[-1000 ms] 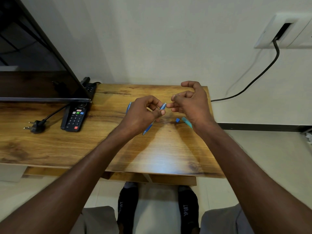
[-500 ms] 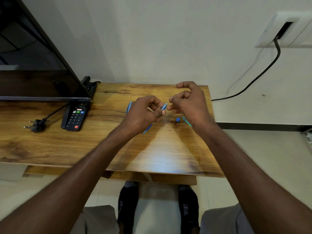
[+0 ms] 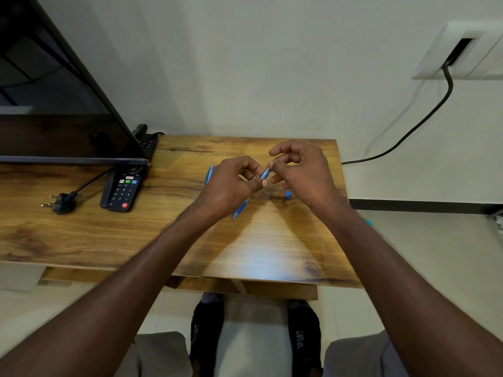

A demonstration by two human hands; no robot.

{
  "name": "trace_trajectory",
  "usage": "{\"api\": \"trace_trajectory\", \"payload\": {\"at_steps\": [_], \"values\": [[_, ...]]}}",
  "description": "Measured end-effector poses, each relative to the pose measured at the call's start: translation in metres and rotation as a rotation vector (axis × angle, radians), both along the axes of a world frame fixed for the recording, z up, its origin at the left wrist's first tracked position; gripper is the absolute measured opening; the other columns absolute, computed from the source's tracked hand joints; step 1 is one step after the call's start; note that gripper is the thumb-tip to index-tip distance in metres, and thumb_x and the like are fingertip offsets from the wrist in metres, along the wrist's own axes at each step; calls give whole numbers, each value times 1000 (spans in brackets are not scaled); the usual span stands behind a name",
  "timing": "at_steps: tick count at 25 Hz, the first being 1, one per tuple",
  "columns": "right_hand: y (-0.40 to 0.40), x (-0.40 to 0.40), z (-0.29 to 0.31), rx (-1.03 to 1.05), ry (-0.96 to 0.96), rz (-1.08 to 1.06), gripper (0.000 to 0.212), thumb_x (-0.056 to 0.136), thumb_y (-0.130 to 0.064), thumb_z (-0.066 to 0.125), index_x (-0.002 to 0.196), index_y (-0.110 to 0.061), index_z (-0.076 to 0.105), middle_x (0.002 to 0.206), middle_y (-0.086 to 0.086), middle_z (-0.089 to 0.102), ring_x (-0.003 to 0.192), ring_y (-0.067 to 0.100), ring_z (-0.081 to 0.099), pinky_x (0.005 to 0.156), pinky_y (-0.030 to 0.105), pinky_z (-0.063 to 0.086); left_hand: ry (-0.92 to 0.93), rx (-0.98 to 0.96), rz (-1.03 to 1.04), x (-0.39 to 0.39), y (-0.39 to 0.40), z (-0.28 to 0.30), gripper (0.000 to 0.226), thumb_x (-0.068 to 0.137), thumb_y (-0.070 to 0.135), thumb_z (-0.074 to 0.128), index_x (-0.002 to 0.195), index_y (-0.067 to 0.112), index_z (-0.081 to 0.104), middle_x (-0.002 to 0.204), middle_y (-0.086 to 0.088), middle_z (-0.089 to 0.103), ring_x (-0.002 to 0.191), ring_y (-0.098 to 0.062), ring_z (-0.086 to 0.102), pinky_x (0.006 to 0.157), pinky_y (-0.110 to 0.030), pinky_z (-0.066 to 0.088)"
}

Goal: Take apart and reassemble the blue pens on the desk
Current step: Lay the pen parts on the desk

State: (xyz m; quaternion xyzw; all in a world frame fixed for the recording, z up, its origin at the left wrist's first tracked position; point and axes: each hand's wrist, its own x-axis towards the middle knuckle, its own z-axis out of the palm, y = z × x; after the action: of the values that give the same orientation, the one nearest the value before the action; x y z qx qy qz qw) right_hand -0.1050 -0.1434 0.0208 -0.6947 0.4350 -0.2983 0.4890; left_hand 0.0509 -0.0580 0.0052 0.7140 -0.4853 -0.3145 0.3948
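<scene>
Both hands are up over the middle of the table (image 3: 272, 248), left hand (image 3: 228, 186) and right hand (image 3: 302, 172) side by side, a pen (image 3: 243, 206) running between them. Another pen (image 3: 209, 175) lies just behind-left of the left hand, and a small pen piece (image 3: 288, 194) sits under the right one. The remote (image 3: 123, 190) is further left, in front of the TV (image 3: 54, 104), with the plug (image 3: 61, 202) left of that.
</scene>
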Motion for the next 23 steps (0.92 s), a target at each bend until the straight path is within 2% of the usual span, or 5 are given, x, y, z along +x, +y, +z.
{"api": "trace_trajectory", "payload": {"at_steps": [3,7,15,21,23], "values": [[0,1,0,-4,8,-3,17,99,-8,64,107,-18,76,89,-3,79,69,11,78,60,19,52,45,7,11,-1,-1,1,16,91,18,81,105,13,73,99,-10,75,77,-22,79,71,-32,61],[0,2,-1,-33,37,7,27,105,-7,53,113,-19,75,94,-6,80,71,11,77,60,18,51,85,26,35,0,-1,1,17,92,19,80,107,15,73,102,-12,74,79,-23,79,64,-26,53],[1,3,-2,-87,39,-11,25,100,-7,63,120,-19,71,90,-8,80,67,8,77,58,14,50,122,33,41,-2,-2,1,17,91,19,81,105,14,73,102,-13,75,81,-23,79,64,-24,55],[0,1,-2,-73,25,-31,14,99,-10,67,109,-18,72,89,-8,80,68,9,77,59,19,52,188,28,51,-4,-2,3,18,91,17,81,106,11,73,102,-17,75,81,-26,79,62,-23,55],[0,2,-1,-55,12,-38,14,99,-11,66,109,-19,72,90,-8,80,69,9,78,62,23,53,207,26,53,-4,-2,4,18,91,17,81,106,11,73,101,-18,75,85,-29,79,64,-27,59]]}}
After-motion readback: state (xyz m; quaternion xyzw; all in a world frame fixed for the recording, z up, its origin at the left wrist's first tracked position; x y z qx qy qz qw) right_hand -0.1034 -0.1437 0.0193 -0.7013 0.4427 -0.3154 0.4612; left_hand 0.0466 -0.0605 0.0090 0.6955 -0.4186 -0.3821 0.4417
